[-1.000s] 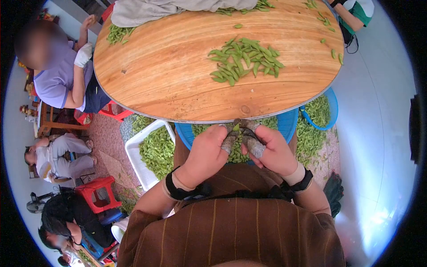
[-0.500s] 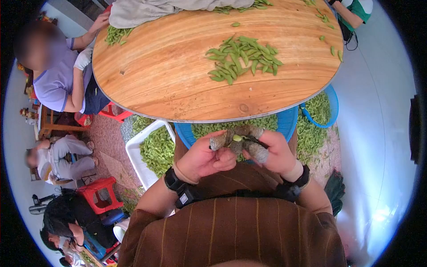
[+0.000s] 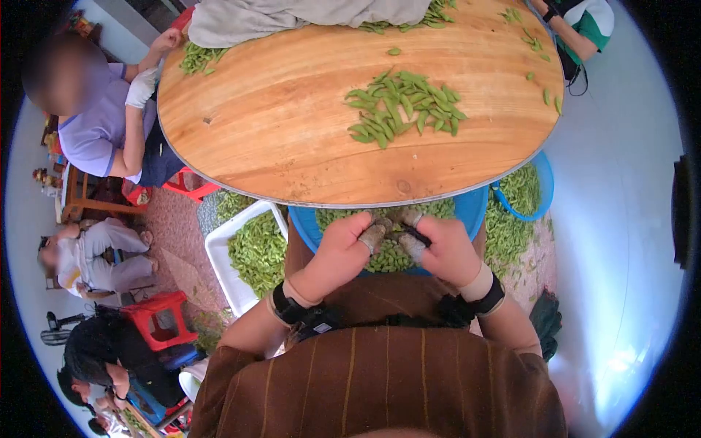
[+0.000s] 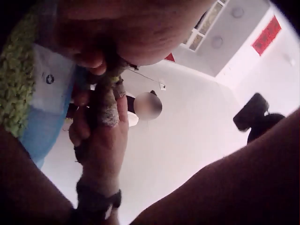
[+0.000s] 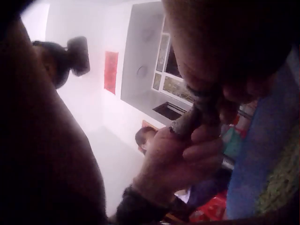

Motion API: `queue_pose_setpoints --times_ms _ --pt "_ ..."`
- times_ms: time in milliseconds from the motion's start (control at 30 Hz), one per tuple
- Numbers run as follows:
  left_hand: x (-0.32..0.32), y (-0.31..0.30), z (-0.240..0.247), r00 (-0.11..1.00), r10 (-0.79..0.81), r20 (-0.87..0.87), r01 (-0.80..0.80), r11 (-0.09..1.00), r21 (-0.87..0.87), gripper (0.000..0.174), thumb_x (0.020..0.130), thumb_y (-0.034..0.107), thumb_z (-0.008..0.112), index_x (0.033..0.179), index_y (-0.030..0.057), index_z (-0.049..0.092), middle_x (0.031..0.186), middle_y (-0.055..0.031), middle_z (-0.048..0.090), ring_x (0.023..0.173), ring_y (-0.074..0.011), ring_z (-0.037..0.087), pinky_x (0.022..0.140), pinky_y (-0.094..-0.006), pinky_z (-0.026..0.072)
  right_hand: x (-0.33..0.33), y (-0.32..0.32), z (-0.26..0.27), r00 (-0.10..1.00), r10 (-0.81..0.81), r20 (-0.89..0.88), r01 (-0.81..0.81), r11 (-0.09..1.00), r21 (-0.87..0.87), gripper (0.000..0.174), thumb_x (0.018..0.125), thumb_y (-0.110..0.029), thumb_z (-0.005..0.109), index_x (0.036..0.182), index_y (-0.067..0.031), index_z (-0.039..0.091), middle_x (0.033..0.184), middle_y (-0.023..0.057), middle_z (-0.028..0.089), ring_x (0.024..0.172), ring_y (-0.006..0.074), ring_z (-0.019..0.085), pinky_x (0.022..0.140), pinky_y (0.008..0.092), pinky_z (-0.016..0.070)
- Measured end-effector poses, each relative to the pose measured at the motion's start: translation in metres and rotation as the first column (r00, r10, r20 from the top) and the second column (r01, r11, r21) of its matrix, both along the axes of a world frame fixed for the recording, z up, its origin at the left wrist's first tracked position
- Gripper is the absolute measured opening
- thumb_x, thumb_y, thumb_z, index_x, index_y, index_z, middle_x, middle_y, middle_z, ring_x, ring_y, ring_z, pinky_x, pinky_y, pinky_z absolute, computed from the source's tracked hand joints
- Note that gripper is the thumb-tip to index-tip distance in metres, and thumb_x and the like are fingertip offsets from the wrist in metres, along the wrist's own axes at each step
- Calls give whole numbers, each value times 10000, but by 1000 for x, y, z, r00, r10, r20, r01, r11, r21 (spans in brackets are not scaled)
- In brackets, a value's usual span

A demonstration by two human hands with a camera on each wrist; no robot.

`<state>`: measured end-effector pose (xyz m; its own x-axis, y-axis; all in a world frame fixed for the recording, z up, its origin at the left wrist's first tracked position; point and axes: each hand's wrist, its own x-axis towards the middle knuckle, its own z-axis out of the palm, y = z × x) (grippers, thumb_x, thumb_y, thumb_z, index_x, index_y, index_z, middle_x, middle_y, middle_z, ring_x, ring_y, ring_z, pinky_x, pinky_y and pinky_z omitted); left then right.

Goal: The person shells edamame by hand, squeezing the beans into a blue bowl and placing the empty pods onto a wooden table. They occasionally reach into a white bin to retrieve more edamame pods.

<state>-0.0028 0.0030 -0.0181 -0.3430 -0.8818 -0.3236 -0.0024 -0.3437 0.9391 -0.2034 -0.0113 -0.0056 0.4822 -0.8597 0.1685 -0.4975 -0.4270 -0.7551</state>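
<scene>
Over the blue basin (image 3: 475,210), both hands meet fingertip to fingertip, several fingers wrapped in worn grey tape. The left hand (image 3: 342,247), its back upward, pinches at a soybean pod with thumb and fingers. The right hand (image 3: 447,252) pinches at the same pod from the other side. Only a small yellow-green bit of the pod (image 4: 115,79) shows between the taped fingertips in the left wrist view; the rest is hidden. A narrow dark strip (image 3: 416,234) lies along the right thumb. Shelled green beans (image 3: 391,259) fill the basin below.
The round wooden table (image 3: 292,146) overhangs the basin, bearing a pile of pods (image 3: 401,106) and a grey cloth (image 3: 292,18). A white tub (image 3: 219,252) of pods stands left; a blue basket (image 3: 548,190) lies right among pods. Other people sit left, near a red stool (image 3: 164,314).
Half a second ago the left hand was turned with its fingers showing and a pale green piece visible. It has since turned back-up, and its fingertips meet the right hand's again.
</scene>
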Motion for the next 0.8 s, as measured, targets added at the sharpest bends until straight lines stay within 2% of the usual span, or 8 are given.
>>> queue_pose_setpoints --times_ms 67,100,167,200,267,533,767,800 --pt "0 -1 -11 847 269 459 205 631 -749 154 930 146 503 808 64 551 642 5 526 546 -75 489 493 -219 378 -2 0 -4 988 11 -155 -20 998 -55 194 757 -115 625 930 -45 571 716 151 610 673 345 611 580 398 492" --pt "-1 1 -8 847 272 456 202 630 -750 154 930 146 503 808 64 551 642 5 526 546 -75 489 493 -219 378 -3 1 -7 953 8 -304 -41 994 -101 164 743 -106 612 881 -43 550 715 169 605 691 369 608 576 431 488" --pt "-2 7 3 946 96 308 37 917 -397 156 941 136 482 821 59 543 676 -8 555 545 -89 503 498 -229 398 -4 1 -9 954 28 -297 -40 999 -34 169 752 -117 625 877 -37 544 720 176 598 693 381 598 582 434 471" --pt "-1 6 8 947 95 306 35 918 -395 156 941 136 482 821 59 543 676 -8 555 545 -89 503 498 -229 398 -4 1 -10 957 48 -288 -40 999 36 179 761 -127 638 873 -31 537 726 182 590 695 392 589 588 436 455" --pt "5 2 16 997 34 -70 -25 991 129 163 963 138 447 869 52 549 677 -30 558 551 -115 503 493 -230 382 -2 3 -5 962 24 -273 -7 998 63 180 759 -124 637 870 -29 531 712 187 585 687 401 582 583 441 454" --pt "28 9 25 948 141 -285 -50 951 306 172 964 204 461 943 46 525 695 -39 571 550 -110 505 500 -231 409 -4 -10 15 984 37 -172 -30 999 46 162 751 -108 625 849 -21 531 694 208 578 676 410 584 577 455 464" --pt "121 50 -22 844 205 496 -158 978 -136 323 880 139 576 1178 18 541 753 -103 620 640 -179 597 578 -309 489 -40 -78 43 891 -450 -51 431 878 -210 209 795 -175 636 925 -13 615 810 204 611 766 396 593 664 439 473" --pt "130 57 -26 594 313 741 -26 928 -371 338 854 131 596 1164 6 544 779 -143 630 648 -227 606 590 -329 491 -47 -93 38 891 -451 -49 432 876 -213 209 795 -175 636 925 -13 615 810 204 611 766 396 593 664 439 473"
